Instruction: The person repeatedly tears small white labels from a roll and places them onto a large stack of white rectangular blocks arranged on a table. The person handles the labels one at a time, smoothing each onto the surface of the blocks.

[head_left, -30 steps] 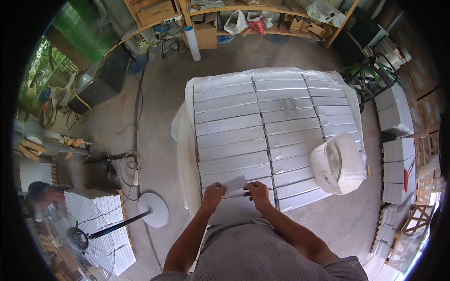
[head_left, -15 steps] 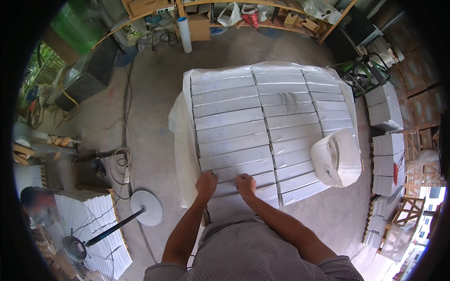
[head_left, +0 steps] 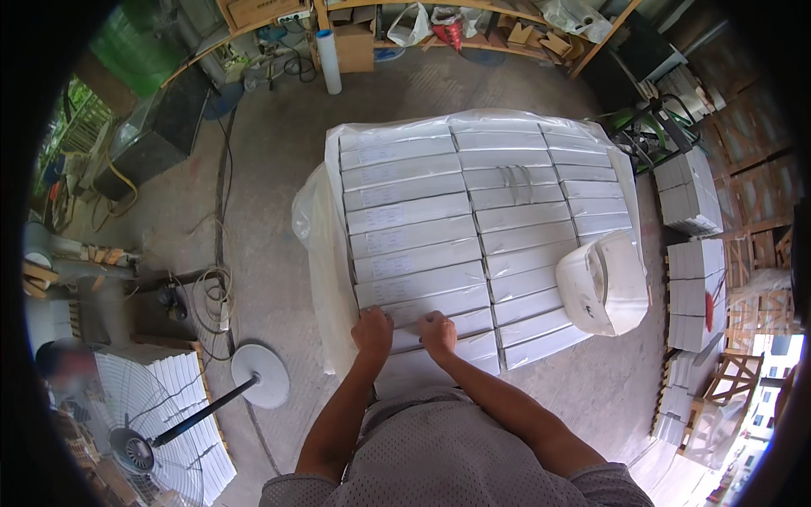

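Rows of long white boxes (head_left: 411, 214), several bearing faint writing, lie side by side in three columns on a stack. Clear plastic sheeting (head_left: 325, 279) wraps the stack's edges. At the near end of the left column my left hand (head_left: 372, 332) rests on a white box with its fingers curled closed. Just to the right, my right hand (head_left: 438, 335) is closed on the same column, fingertips bent down. What either hand pinches, if anything, is hidden. A cut white plastic container (head_left: 583, 291) lies on the right column.
A pedestal fan (head_left: 135, 448) with a round base (head_left: 260, 376) stands at lower left. Stacked white panels (head_left: 697, 296) line the right side. A hose (head_left: 218, 287) lies on the floor at left. A white roll (head_left: 329, 63) stands beside the far shelf (head_left: 473, 7).
The whole view has shifted slightly left. My right hand has drawn a little closer to my left hand. The sheeting on the left side bulges farther out.
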The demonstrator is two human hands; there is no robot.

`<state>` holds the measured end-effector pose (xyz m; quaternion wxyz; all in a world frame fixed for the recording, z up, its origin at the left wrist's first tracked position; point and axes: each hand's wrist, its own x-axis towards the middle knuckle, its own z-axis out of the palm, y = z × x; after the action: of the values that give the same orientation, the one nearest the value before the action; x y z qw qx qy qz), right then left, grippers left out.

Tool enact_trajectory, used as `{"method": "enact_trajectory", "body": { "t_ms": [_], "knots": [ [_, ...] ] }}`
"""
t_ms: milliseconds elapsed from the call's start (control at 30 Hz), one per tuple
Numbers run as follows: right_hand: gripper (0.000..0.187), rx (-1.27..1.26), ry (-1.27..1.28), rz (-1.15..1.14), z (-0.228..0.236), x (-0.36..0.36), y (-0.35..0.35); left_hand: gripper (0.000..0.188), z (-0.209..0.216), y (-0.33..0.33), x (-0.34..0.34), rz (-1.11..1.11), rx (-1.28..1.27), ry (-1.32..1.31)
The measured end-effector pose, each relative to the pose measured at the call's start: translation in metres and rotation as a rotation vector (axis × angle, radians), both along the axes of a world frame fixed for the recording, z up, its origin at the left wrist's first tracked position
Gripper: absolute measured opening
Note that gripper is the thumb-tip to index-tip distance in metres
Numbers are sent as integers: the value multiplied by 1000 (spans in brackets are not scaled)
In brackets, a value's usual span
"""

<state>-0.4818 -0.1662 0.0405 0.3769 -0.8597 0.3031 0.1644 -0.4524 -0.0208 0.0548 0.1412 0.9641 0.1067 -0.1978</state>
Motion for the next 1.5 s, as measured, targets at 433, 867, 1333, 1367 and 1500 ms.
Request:
{"method": "enact_trajectory", "body": {
  "t_ms": [433, 867, 1333, 1367, 1500],
  "knots": [
    [25, -124, -441, 513, 29, 11, -11, 24, -3, 18, -28, -316, -119, -337],
    [25, -303, -487, 674, 34, -31, -39, 29, -3, 27, -50, -227, -556, -356],
    [39, 501, -139, 411, 137, -29, -52, 67, 100, -18, -34, 310, -1754, 861],
    [38, 522, -115, 388, 134, -32, -55, 69, 103, -21, -34, 285, -1773, 886],
    [38, 574, 44, 327, 151, -33, -60, 72, 110, -22, -39, 249, -1788, 922]
  ]
}}
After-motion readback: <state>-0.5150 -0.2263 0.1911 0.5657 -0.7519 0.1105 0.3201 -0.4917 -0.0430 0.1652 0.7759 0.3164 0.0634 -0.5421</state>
